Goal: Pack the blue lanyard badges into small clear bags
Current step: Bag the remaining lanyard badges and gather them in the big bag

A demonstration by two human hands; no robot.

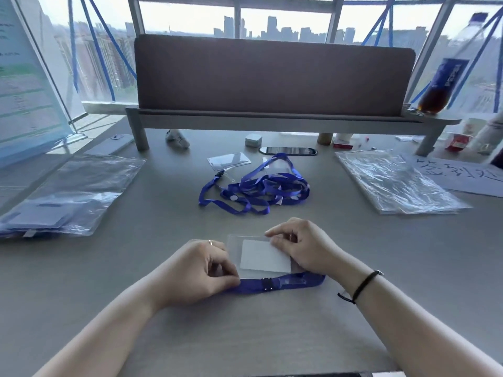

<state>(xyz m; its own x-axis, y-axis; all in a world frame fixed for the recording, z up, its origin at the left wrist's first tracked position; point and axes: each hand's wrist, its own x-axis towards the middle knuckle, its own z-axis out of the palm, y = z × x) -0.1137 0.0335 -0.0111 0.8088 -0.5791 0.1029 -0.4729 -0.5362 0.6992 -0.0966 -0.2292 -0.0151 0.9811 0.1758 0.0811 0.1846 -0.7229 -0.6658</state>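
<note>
- Packed bags [62, 202] are lying far left of the badge holder [262, 254], so some of the work looks done; a tangle of lanyards [255, 190] beyond it and empty bags [394, 180] to its right are waiting.
- The left hand [201, 270] is pinching the folded lanyard [275, 284] at the holder's near edge.
- The right hand [302, 246] is pinching the holder's far right corner.

Single head cam, wide-angle, looking forward and down over the desk

It sits right above the person's forearms, so the hands at 6 o'clock, left hand [202, 270] and right hand [302, 247], are very near, the table [353, 308] stretches away toward 12, and the window [283, 25] tops the frame. Edges bow from the lens. Only one view, so nothing is shared.
</note>
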